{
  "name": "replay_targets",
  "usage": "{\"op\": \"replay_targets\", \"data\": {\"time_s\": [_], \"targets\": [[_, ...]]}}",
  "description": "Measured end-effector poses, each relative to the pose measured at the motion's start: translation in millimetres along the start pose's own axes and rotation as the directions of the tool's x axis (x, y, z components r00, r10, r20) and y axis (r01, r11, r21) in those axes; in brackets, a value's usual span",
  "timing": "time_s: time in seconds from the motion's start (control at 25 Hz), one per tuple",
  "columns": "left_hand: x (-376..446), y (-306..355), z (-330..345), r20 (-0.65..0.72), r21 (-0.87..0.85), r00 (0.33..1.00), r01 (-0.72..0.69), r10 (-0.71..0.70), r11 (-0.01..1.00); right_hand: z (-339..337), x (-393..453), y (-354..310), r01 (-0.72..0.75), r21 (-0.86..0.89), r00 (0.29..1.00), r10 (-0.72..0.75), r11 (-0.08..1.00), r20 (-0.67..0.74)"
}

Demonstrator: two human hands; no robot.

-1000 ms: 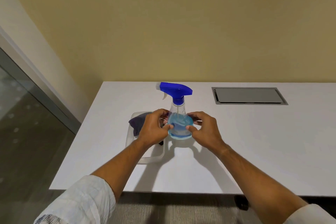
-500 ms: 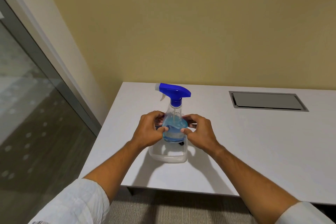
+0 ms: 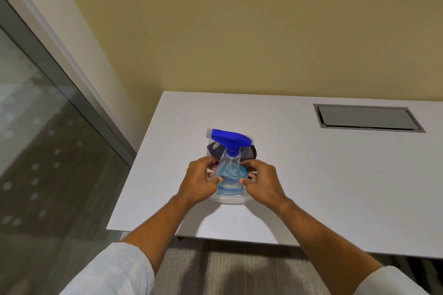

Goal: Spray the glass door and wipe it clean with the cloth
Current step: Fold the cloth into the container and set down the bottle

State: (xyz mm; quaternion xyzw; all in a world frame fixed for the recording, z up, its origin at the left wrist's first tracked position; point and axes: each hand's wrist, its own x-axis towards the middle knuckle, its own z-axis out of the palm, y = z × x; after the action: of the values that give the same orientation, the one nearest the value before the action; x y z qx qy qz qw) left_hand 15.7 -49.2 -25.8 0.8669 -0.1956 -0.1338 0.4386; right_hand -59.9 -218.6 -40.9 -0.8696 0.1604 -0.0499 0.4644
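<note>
I am seeing the smooth glass door [image 3: 36, 151] standing at far left in its grey frame. On the matte white table [image 3: 335, 187], my left hand [image 3: 197, 183] and right hand [image 3: 261, 183] are curling round the clear, blue-filled spray bottle [image 3: 229, 175], blue trigger head leaning left. It is sitting in a clear plastic container [image 3: 231, 200] with the dark, soft cloth [image 3: 247, 152] bunched behind. A rectangular metal hatch [image 3: 366, 118] is lying recessed at right.

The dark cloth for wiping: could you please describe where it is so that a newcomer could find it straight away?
Start at the white table against the yellow wall. Near its left end both hands, left hand and right hand, hold a clear spray bottle with a blue trigger head over a clear plastic tray. The dark grey-purple cloth lies crumpled at the tray's far end, the only dark, soft thing there.
</note>
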Motion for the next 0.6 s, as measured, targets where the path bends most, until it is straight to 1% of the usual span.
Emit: {"op": "replay_targets", "data": {"time_s": [0.24, 0.6], "targets": [[-1, -10, 7, 0.033, 0.017, 0.999, 0.029, -0.030, 0.999, 8, 0, 8, -0.038, -0.028, 0.999, 0.039, 0.999, 0.028], [-7, -13, 15, 0.040, 0.053, 0.998, 0.047, -0.050, 0.997, 14, -6, 15, -0.081, -0.043, 0.996, 0.083, 0.996, 0.033]]}}
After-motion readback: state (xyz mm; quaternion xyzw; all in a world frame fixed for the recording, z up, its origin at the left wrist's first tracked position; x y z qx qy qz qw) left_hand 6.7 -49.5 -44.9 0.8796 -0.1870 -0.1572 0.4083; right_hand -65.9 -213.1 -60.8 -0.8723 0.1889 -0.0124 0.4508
